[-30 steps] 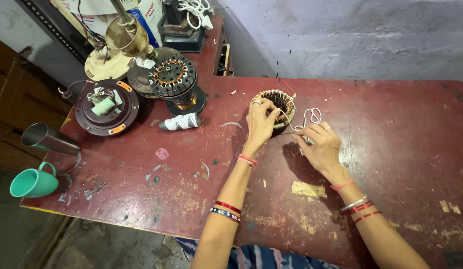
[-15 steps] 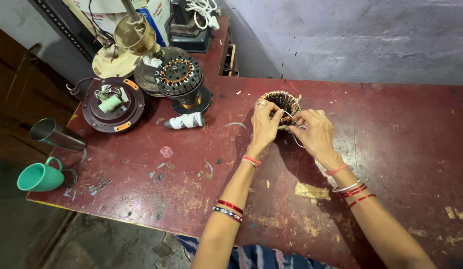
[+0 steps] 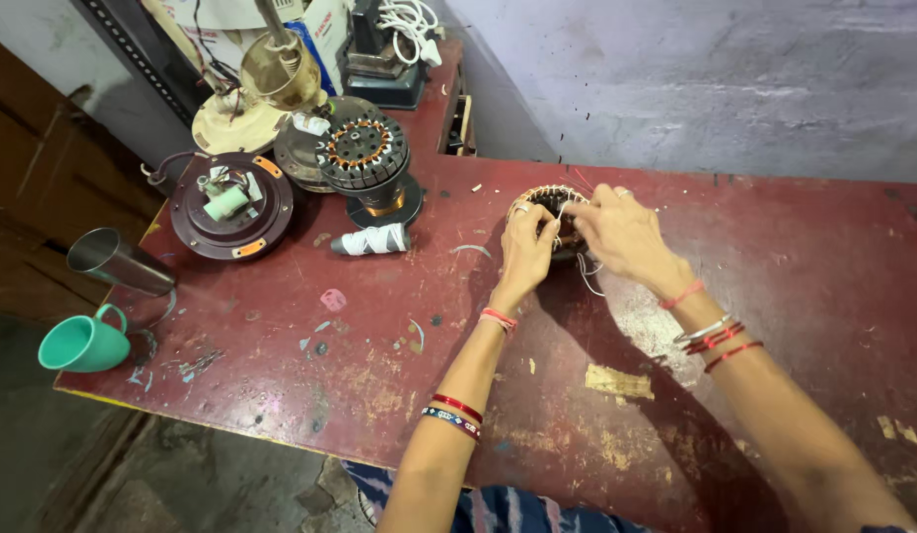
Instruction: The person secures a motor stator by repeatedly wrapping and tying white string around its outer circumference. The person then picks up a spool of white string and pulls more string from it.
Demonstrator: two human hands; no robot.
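A worn red table [image 3: 379,375] fills most of the view and serves as the landmark. At its far left corner stands a white carton [image 3: 325,30] with blue and red print, behind a brass-coloured fan body [image 3: 281,74]. Just in front, on the table, sit a round dark motor housing [image 3: 231,202] with orange tabs and a stacked stator with copper windings [image 3: 365,158]. A white-wrapped roll [image 3: 371,239] lies near the stator's base. On the table's left edge lie a steel tumbler [image 3: 118,262] and a teal mug [image 3: 83,341]. A torn yellowish paper scrap [image 3: 618,381] sticks to the table's near right part.

At the table's far middle rests a small wound coil ring [image 3: 552,200]. The left hand [image 3: 527,252] grips its near rim, fingers curled closed on it. The right hand [image 3: 626,237] pinches a thin white thread [image 3: 583,271] at the ring's top, fingertips pressed together.
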